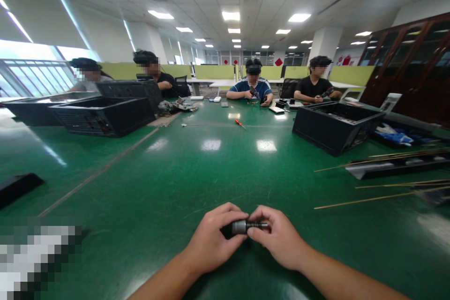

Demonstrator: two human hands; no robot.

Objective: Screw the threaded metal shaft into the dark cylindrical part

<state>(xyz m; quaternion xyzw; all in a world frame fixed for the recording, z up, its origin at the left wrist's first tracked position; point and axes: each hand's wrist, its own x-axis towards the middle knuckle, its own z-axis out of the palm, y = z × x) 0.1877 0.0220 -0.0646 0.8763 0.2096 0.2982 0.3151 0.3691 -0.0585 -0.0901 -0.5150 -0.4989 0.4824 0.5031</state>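
Note:
A small metal cylinder with a thinner, stepped shaft [240, 227] lies sideways between my hands, just above the green table [211, 173]. Its exact kind I cannot make out. My left hand [218, 236] is closed round the thick grey body, thumb below and fingers above. The thin dark shaft points right, where my right hand [277, 234] pinches it between thumb and fingers. The fingertips partly cover both ends of the part.
Black computer cases [105, 115] stand at the left, and another case [333, 126] at the right. Thin brass-coloured rods [365, 199] jut in from the right. An orange screwdriver [240, 124] lies farther off. Several people sit around the table's far side.

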